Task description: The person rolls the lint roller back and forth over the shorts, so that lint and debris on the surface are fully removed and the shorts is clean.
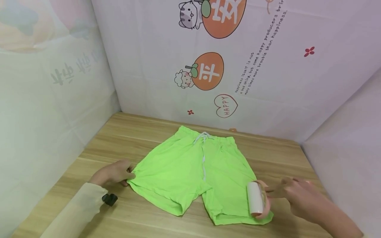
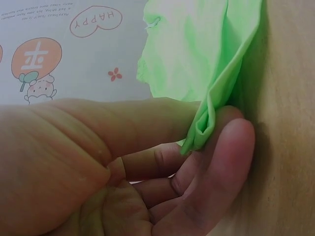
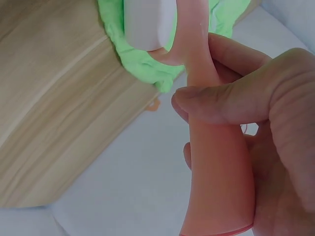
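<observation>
Bright green shorts (image 1: 172,168) with a white drawstring (image 1: 204,158) lie spread on the wooden table, waistband toward the back wall. At the hem corner of one leg, my left hand (image 1: 114,172) pinches the cloth between thumb and fingers; the left wrist view shows the folded edge (image 2: 204,125) caught there. My right hand (image 1: 300,196) grips the pink handle (image 3: 216,167) of a lint roller (image 1: 255,199). Its white roll overlaps the other leg near the outer hem in the head view. In the right wrist view the roll (image 3: 147,24) shows over the green cloth.
The wooden table (image 1: 285,158) is closed in by a white printed sheet (image 1: 268,109) at the back and pale sheets at both sides. A small black device (image 1: 109,199) sits at the left sleeve cuff.
</observation>
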{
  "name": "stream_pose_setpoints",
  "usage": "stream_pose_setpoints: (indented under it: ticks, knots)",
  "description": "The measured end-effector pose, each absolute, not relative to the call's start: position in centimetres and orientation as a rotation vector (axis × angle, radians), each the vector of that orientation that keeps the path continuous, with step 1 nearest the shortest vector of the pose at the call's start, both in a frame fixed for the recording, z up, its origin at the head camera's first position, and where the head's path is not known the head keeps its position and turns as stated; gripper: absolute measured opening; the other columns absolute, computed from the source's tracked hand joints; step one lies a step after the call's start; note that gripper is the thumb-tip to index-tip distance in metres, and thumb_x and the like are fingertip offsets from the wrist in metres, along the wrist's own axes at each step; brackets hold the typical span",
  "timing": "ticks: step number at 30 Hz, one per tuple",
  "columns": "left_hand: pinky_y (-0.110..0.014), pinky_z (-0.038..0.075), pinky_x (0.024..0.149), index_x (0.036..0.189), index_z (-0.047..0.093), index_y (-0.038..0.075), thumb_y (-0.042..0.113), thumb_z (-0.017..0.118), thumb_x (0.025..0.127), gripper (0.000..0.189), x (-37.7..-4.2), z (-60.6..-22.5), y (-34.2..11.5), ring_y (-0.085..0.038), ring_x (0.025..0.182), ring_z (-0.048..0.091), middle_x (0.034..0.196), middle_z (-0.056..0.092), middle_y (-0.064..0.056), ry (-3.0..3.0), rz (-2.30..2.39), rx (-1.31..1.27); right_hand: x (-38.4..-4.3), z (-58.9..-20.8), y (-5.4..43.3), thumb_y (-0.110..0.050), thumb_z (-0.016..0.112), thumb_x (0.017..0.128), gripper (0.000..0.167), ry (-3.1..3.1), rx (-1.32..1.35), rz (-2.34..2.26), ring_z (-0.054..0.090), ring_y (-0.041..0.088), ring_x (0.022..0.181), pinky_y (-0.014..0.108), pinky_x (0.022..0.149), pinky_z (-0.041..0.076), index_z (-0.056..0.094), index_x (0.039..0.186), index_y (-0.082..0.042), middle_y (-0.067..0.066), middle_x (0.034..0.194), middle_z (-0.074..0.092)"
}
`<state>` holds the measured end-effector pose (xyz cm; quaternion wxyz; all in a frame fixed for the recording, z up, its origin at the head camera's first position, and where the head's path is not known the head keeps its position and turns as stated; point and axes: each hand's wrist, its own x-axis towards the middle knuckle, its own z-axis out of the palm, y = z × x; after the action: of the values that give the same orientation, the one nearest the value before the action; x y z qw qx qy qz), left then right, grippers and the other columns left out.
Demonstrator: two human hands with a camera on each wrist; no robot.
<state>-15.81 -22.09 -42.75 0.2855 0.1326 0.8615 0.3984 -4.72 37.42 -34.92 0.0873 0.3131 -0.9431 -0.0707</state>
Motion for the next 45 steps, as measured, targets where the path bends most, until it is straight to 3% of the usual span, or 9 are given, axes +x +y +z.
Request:
stream_pose_setpoints:
  ticks: [3,10,18,23,30,35,41,45]
  knots:
    - [-0.026,0.052,0.061,0.080,0.059,0.003,0.002,0.059,0.099,0.019,-15.8,-42.7,-22.0,-0.016,0.064,0.054,0.073,0.060,-0.004,2.312,1.060,0.341,-5.2,-35.1,37.0,0.026,0.065,0.051,0.083,-2.710,1.034,-0.198,0.065,0.012,0.081,0.033,0.064,0.049,0.084,0.107,-0.034,-0.014,0.106,0.080]
    - [-0.027,0.052,0.061,0.077,0.056,0.005,0.001,0.060,0.097,0.021,-15.7,-42.5,-22.0,-0.016,0.065,0.055,0.073,0.060,-0.004,2.339,1.031,0.353,-5.9,-35.3,35.0,0.030,0.059,0.055,0.090,-2.715,1.062,-0.115,0.067,0.016,0.084,0.019,0.053,0.029,0.082,0.108,-0.038,-0.018,0.113,0.079]
    - [-0.024,0.049,0.059,0.074,0.054,0.008,0.002,0.059,0.097,0.024,-15.6,-42.4,-22.0,-0.013,0.062,0.052,0.070,0.057,-0.001,2.317,1.046,0.384,-6.9,-34.9,31.2,0.030,0.056,0.056,0.094,-2.770,1.133,-0.034,0.059,0.009,0.079,0.017,0.051,0.025,0.080,0.111,-0.042,-0.016,0.123,0.077]
    - [-0.024,0.050,0.060,0.075,0.054,0.007,0.002,0.059,0.098,0.024,-15.6,-42.5,-22.0,-0.015,0.063,0.053,0.071,0.057,-0.002,2.320,1.042,0.369,-8.0,-35.2,28.9,0.035,0.059,0.057,0.098,-2.796,1.193,0.014,0.064,0.009,0.088,0.018,0.052,0.025,0.079,0.116,-0.040,-0.015,0.128,0.076]
    - [-0.026,0.051,0.062,0.077,0.056,0.006,0.004,0.061,0.099,0.023,-15.7,-42.5,-22.0,-0.017,0.066,0.057,0.073,0.059,-0.003,2.352,1.005,0.355,-10.1,-34.8,26.7,0.034,0.058,0.056,0.093,-2.739,1.301,0.016,0.064,0.011,0.085,0.024,0.063,0.042,0.081,0.116,-0.032,-0.012,0.125,0.077]
    - [-0.025,0.051,0.061,0.077,0.056,0.006,0.004,0.061,0.099,0.023,-15.9,-42.6,-22.0,-0.016,0.065,0.057,0.073,0.059,-0.003,2.352,0.993,0.361,-11.1,-34.2,25.2,0.032,0.061,0.059,0.088,-2.743,1.330,-0.031,0.059,0.009,0.082,0.023,0.065,0.040,0.081,0.117,-0.032,-0.014,0.126,0.077]
    - [-0.025,0.051,0.061,0.076,0.054,0.007,0.004,0.061,0.099,0.024,-16.0,-42.6,-21.9,-0.016,0.065,0.058,0.073,0.058,-0.003,2.366,0.966,0.369,-11.9,-33.9,23.5,0.029,0.063,0.062,0.080,-2.729,1.406,-0.093,0.059,0.011,0.086,0.030,0.075,0.049,0.081,0.117,-0.027,-0.014,0.127,0.076]
    - [-0.027,0.052,0.063,0.078,0.056,0.005,0.004,0.062,0.099,0.022,-16.0,-42.5,-21.9,-0.017,0.067,0.060,0.076,0.060,-0.005,2.371,0.959,0.358,-12.3,-33.8,22.1,0.028,0.065,0.063,0.079,-2.717,1.446,-0.089,0.059,0.010,0.085,0.032,0.075,0.051,0.081,0.118,-0.027,-0.015,0.128,0.076]
